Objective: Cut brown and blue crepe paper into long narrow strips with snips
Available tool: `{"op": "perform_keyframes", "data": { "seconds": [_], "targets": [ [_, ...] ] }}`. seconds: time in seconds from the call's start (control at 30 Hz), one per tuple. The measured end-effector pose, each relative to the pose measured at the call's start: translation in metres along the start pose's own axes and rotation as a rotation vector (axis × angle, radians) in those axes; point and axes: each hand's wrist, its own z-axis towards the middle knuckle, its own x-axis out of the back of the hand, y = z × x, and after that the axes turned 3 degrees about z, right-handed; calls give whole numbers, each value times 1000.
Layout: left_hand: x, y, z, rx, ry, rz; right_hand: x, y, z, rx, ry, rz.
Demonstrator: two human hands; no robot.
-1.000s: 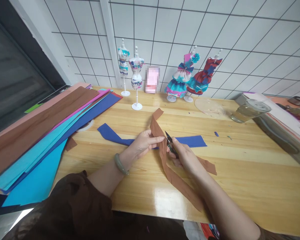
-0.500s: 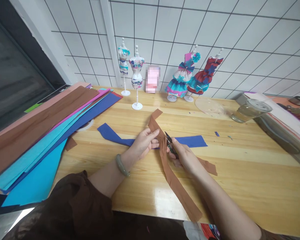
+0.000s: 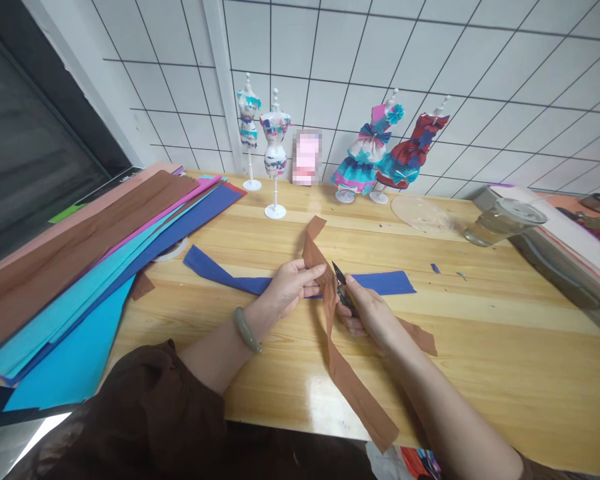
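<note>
A long brown strip (image 3: pixel 357 393) runs from above my left hand (image 3: pixel 295 283) down to the table's front edge. My left hand pinches it near the middle, where it is creased. My right hand (image 3: pixel 363 307) grips small dark snips (image 3: pixel 339 273), their blades pointing up beside the strip. Beneath both hands a blue strip (image 3: pixel 387 283) lies across the table. Another brown piece (image 3: pixel 420 335) sticks out under my right wrist.
Stacked coloured sheets (image 3: pixel 80 260) cover the left side. Along the back stand two bare-stand mannequins (image 3: pixel 275 143) and two dressed ones (image 3: pixel 363 160), with a pink blurred object (image 3: pixel 307 157) between. A cup (image 3: pixel 505 220) and blue scraps (image 3: pixel 435 268) are at the right.
My left hand has shifted slightly right with the brown strip, whose lower end has swung a little left. The blue strip's left end has moved left. My right hand still grips the snips.
</note>
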Motion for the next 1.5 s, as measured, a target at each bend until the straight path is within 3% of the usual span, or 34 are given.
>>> {"op": "perform_keyframes", "data": {
  "seconds": [0.63,1.5],
  "targets": [
    [1,-4,1,-31,-44,32,2,1,2,-32,-21,96],
    [-5,-1,-1,-32,6,97,3,4,3,-8,6,61]
  ]
}}
